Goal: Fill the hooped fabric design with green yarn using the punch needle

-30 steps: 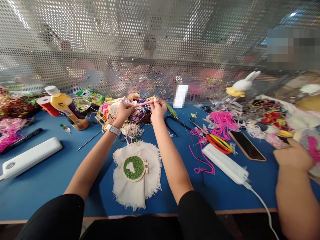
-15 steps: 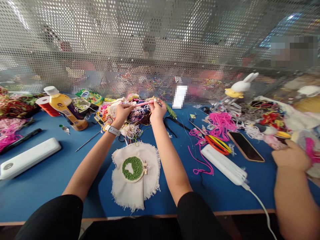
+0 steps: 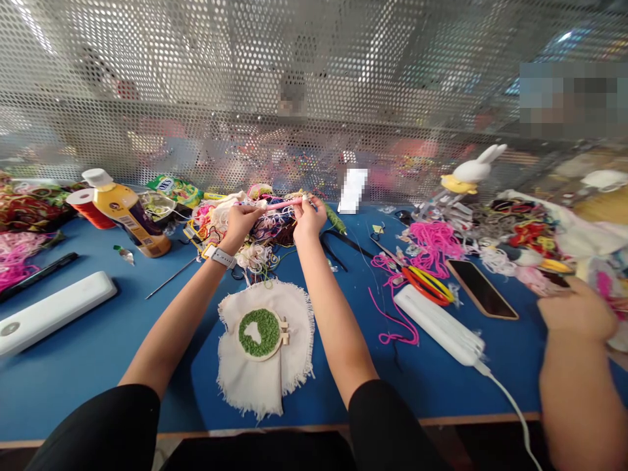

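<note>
Frayed matt cloth (image 3: 275, 379) lies on the smooth blue table (image 3: 98, 353) below a perforated metal screen (image 3: 196, 98).

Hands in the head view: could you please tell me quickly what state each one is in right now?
Left hand: closed, pinching one end of the pink stick.
Right hand: closed, pinching its other end.

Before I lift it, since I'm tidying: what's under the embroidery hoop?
The hoop clamps frayed white cloth that spreads over the blue table. Anything beneath the cloth is covered.
</note>
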Demonstrator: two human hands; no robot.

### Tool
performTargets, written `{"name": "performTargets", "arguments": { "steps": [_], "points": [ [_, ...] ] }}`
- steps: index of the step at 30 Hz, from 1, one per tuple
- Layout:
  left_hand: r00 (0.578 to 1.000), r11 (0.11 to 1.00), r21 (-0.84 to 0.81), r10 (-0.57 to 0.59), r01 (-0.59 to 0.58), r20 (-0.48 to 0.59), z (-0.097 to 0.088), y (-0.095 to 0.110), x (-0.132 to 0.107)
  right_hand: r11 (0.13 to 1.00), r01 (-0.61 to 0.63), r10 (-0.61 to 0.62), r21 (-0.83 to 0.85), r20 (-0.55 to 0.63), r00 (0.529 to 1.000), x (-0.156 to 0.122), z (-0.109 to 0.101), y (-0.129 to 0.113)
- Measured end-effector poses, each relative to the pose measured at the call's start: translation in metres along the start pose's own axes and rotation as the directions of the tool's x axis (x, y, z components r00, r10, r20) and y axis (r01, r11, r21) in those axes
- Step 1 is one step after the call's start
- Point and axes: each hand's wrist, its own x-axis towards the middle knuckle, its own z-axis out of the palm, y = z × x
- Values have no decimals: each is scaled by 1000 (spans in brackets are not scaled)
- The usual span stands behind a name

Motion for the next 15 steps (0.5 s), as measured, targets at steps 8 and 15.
{"name": "performTargets", "arguments": {
  "steps": [8,15],
  "points": [
    [991,987,89,136,-137,20,-4,-2,6,999,3,-3,-45,10,1000,0,-2,1],
    [938,938,66,333,-340,99,-8,12,4,997,0,9,-77,122,993,-10,5,0]
  ]
}}
